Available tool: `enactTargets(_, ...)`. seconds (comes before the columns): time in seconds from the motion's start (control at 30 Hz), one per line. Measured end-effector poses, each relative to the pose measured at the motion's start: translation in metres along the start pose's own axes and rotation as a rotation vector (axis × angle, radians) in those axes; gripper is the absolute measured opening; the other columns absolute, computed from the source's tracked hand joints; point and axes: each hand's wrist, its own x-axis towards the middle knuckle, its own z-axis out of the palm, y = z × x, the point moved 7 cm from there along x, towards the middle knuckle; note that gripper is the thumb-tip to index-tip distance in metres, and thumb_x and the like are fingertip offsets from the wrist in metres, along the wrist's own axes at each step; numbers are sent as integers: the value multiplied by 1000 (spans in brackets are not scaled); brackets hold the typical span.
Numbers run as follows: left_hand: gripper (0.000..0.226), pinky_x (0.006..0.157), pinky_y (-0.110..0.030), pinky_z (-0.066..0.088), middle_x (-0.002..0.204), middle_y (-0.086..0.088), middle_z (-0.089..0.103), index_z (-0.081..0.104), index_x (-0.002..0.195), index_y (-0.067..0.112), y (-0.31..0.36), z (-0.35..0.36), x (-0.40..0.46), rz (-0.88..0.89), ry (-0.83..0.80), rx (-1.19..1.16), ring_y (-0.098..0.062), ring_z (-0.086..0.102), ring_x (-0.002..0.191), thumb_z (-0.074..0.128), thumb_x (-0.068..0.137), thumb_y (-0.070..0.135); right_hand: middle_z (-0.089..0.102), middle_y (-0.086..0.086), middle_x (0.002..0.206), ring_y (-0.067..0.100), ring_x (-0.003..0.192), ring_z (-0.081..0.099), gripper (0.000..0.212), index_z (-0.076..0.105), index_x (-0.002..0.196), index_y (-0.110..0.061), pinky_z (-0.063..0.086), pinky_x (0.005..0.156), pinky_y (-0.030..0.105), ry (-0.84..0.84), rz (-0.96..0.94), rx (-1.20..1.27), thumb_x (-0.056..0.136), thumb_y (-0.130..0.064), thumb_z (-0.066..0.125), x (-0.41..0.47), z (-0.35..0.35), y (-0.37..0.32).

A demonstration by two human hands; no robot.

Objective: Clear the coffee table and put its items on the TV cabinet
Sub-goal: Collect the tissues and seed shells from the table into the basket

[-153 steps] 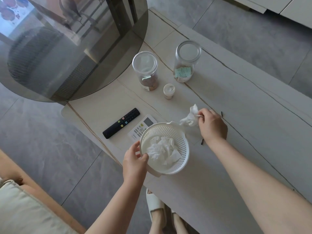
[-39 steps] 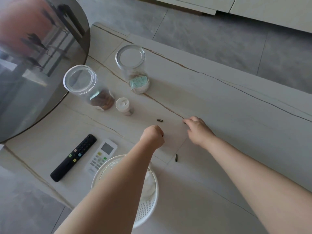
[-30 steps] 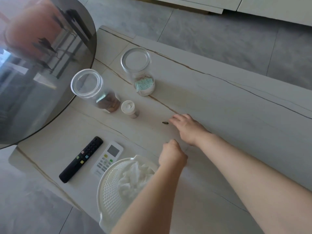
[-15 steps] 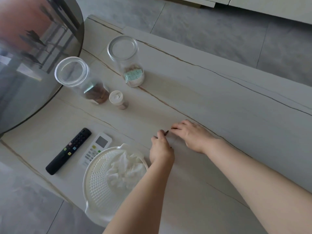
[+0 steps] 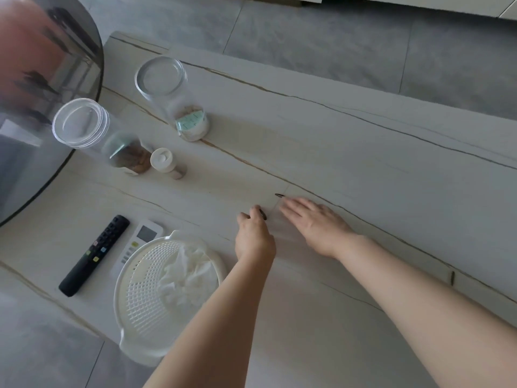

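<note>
At mid-frame the left hand (image 5: 253, 236) pinches a dark seed (image 5: 263, 214) on the coffee table (image 5: 363, 152); the right hand (image 5: 316, 224) lies flat, fingers spread. Lower left sits a white basket (image 5: 140, 298) beside two remotes (image 5: 93, 254); jars (image 5: 167, 96) stand upper left.

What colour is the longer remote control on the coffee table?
Black, with small coloured buttons; the remote control shows only in the head view.

Both bare forearms are extended forward from the lower edge. The left hand (image 5: 254, 238) is held loosely curled, thumb and forefinger pinched together at the tips. The right hand (image 5: 316, 225) is laid flat, palm down, fingers (image 5: 293, 205) extended and together.
</note>
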Motion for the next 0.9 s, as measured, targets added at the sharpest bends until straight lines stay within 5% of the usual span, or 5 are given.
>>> enactTargets(0.13,44,76,-35,44,125,-8,40,42,121,18,0,3,1,58,-28,9,-33,59,99,60,84,4,-9,-10,160,16,148,-5,72,3,151,-24,12,118,40,-14,30,11,90,6,25,28,-10,-6)
enactTargets(0.3,50,79,-36,46,126,-9,41,42,127,20,-3,8,-1,80,-51,-1,-33,59,100,65,83,9,12,-5,158,21,146,8,60,23,147,-16,26,112,42,-31,-49,-77,91,5,31,13,-8,-10)
enactTargets(0.47,46,82,-36,47,125,-9,43,45,126,19,4,21,-12,115,-90,-29,-33,59,101,64,85,11,9,-5,159,21,146,8,58,21,147,-17,29,112,42,-85,-94,-167,93,2,32,-26,8,0)
enactTargets(0.9,50,87,-34,48,130,-11,44,44,133,15,60,99,-68,256,-253,-28,-30,56,107,48,86,-3,8,-4,160,19,147,10,55,18,148,-22,23,114,37,-83,93,-46,97,-6,30,-121,35,61)
